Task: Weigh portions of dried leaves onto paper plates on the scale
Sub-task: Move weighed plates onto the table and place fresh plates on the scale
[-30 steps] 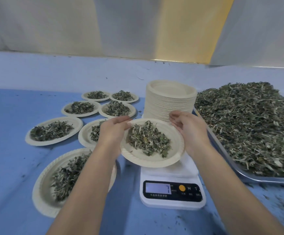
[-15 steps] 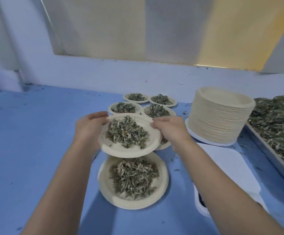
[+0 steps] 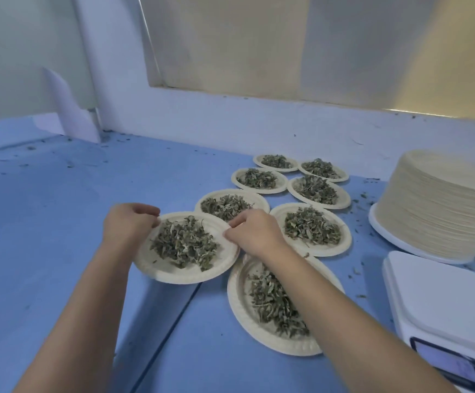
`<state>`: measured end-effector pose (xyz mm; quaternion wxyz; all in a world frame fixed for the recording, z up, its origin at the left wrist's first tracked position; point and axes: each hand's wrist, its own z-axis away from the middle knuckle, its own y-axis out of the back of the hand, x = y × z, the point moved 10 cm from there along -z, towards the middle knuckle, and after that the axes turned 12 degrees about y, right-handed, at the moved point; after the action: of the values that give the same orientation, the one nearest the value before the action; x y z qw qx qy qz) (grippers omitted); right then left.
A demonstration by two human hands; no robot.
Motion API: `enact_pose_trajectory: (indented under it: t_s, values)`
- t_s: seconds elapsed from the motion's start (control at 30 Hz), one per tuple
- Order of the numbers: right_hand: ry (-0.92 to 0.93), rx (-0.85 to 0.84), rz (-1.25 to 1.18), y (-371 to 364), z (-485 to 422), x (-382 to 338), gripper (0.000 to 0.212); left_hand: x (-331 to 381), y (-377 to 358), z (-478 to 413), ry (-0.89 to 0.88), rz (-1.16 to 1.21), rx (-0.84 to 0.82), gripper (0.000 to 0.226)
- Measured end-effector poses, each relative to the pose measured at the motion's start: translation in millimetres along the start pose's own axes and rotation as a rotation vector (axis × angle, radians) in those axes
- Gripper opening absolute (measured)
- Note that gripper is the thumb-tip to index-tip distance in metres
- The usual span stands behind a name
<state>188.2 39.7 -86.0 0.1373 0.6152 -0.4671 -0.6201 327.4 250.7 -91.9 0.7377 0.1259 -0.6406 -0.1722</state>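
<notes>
dried leaves point(image 3: 183, 243) lie in a loose grey-green heap in the middle of a paper plate point(image 3: 185, 275), held by both hands at the left of a group of plates on a blue table point(image 3: 46, 222). the plate sits very low; whether its underside touches the table cannot be told. the left hand point(image 3: 130, 222) grips the plate's far left rim, fingers curled over the edge. the right hand point(image 3: 254, 234) pinches the far right rim between curled fingers and thumb. the right forearm crosses over the nearest filled plate point(image 3: 239, 302), which lies just beside the held one, towards the viewer. six more filled plates point(image 3: 329, 251) lie in two rough rows running away from the hands, and the held plate's far rim overlaps the closest of them. to the right, well apart from the held plate, a tall stack of empty plates point(image 3: 434, 217) stands on a white tray point(image 3: 386, 236). nearer the viewer at the right edge is a white scale point(image 3: 443, 302), its lit display point(image 3: 440, 361) partly cut off by the frame. small leaf crumbs are scattered over the table.
</notes>
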Motion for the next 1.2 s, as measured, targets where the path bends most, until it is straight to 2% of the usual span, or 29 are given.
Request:
enact_pose_trajectory:
  t_s: [0.13,0.47,0.7,0.83,1.0,1.1,1.2]
  values:
    - [0.01,-0.023,0.103,-7.5,0.2,-1.0,0.03,-13.8,-5.9,-5.3,0.019,0.002,0.005,0.02]
    - [0.039,-0.065,0.174,-14.3,5.8,-6.2,0.027,-26.2,-7.9,-7.7,0.063,-0.02,0.015,0.022]
    - [0.055,-0.09,0.222,-12.9,5.7,-9.6,0.028,-15.4,-9.9,-0.7,-0.002,-0.106,0.07,0.024]
    - [0.058,-0.017,0.163,-0.5,7.2,-7.8,0.034,2.5,-14.7,9.7,-0.076,-0.147,0.084,0.028]
    - [0.077,0.099,0.056,34.4,11.4,-1.4,0.018,38.6,-41.6,39.9,-0.167,-0.106,0.042,0.027]
    - [0.108,0.211,0.002,69.9,18.3,4.3,0.008,72.0,-77.5,71.0,-0.238,-0.003,-0.067,0.026]
    - [0.145,0.368,0.011,116.8,30.9,14.8,0.013,104.8,-125.7,108.2,-0.263,0.147,-0.268,0.028]
